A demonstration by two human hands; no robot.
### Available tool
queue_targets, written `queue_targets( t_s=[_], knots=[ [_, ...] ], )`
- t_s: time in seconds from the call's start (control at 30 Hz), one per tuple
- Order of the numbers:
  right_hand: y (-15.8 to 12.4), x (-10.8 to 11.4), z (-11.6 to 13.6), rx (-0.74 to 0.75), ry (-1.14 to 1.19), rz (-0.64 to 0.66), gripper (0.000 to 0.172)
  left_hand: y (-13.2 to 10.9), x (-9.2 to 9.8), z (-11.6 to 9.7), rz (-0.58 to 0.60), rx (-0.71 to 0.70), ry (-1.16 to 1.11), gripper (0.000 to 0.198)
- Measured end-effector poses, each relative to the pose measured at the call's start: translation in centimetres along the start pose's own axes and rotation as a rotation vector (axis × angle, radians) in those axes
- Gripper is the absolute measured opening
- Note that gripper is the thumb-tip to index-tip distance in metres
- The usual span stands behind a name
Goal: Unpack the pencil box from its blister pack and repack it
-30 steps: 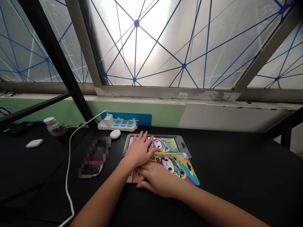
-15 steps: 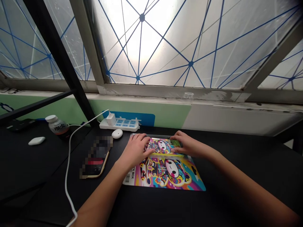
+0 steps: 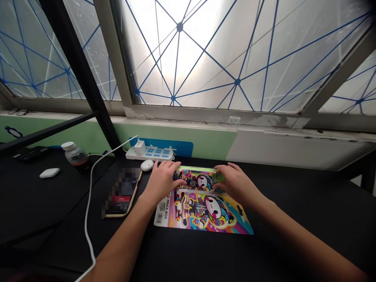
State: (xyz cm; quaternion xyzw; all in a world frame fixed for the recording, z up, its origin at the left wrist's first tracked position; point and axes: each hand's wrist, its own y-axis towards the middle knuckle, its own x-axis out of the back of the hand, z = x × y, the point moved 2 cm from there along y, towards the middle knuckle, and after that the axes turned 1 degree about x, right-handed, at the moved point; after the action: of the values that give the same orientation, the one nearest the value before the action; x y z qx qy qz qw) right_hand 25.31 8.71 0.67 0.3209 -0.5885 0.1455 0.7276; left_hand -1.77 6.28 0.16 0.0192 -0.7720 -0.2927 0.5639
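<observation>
Both hands grip a pencil box (image 3: pixel 195 180) with a colourful cartoon print and a lime-green edge along its top. My left hand (image 3: pixel 163 178) is closed around its left end, thumb on the front face. At the right end, my right hand (image 3: pixel 235 181) holds it with thumb in front and fingers over the top. The box is tilted up, its printed face towards me. Just in front of it lies a printed backing card (image 3: pixel 205 213) marked "PENCIL BOX", with a barcode at its left edge and a dark hanging slot at its right.
Left of the card lie a phone (image 3: pixel 123 196) and a round white case (image 3: pixel 147 165). Behind them is a power strip (image 3: pixel 152 152) with a plugged-in charger; its white cable (image 3: pixel 89 219) runs down the left. A bottle (image 3: pixel 76 154) and white object (image 3: pixel 49 172) are further left.
The pencil box has tipped up from lying flatter over the card, and its green edge now shows. Both hands moved with it. The view shifted slightly.
</observation>
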Motion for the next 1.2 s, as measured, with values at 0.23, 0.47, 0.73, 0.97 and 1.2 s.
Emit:
queue_targets(
  t_s=[0.23, 0.47, 0.73, 0.97, 1.2],
  knots=[
    [-6.7, 2.8, 2.3, 0.192, -0.091, -0.383, 0.037, -3.7, 3.9, -4.3, -0.208, -0.218, -0.003, 0.033],
    [-12.9, -0.6, 3.9, 0.313, -0.075, -0.276, 0.033, -10.9, 1.3, -4.5, 0.011, -0.101, -0.13, 0.048],
    [-12.7, -1.4, 2.7, 0.103, 0.216, 0.056, 0.066, -12.2, 0.8, -2.2, 0.252, 0.242, -0.483, 0.075],
    [-9.3, 2.0, 0.7, -0.191, 0.528, 0.147, 0.036, -12.4, 0.6, -2.9, 0.221, 0.331, -0.545, 0.104],
    [-8.5, 1.7, -0.3, -0.362, 0.504, -0.129, 0.035, -12.3, 0.8, -3.0, 0.25, 0.409, -0.513, 0.108]
  ],
)
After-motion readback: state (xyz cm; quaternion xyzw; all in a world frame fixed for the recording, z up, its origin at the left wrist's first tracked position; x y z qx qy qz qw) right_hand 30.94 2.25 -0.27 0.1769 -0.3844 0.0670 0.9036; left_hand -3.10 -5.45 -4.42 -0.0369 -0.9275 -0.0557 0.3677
